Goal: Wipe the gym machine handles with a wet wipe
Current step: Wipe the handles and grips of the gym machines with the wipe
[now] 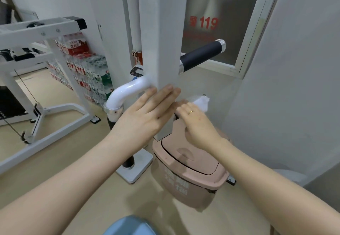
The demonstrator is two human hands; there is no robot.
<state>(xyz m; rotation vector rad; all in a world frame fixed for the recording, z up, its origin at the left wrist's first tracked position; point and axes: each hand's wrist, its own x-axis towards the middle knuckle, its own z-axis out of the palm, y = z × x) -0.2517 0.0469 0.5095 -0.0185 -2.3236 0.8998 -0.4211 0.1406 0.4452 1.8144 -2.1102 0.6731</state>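
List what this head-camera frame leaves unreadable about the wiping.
- Head view: right hand fingertips and most of the wet wipe sit behind the white post; contact surface unseen.
- Wipe is motion-blurred.
- Lower black grip mostly covered by the left hand and forearm.

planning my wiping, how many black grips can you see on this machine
3: upper grip right of the white post; one under the curved tube; one low by the base plate. Others may be hidden.

Your right hand (197,122), at 3 o'clock of the post (161,50): fingertips blurred, hidden in the wet wipe (201,103); lower handle there unseen.
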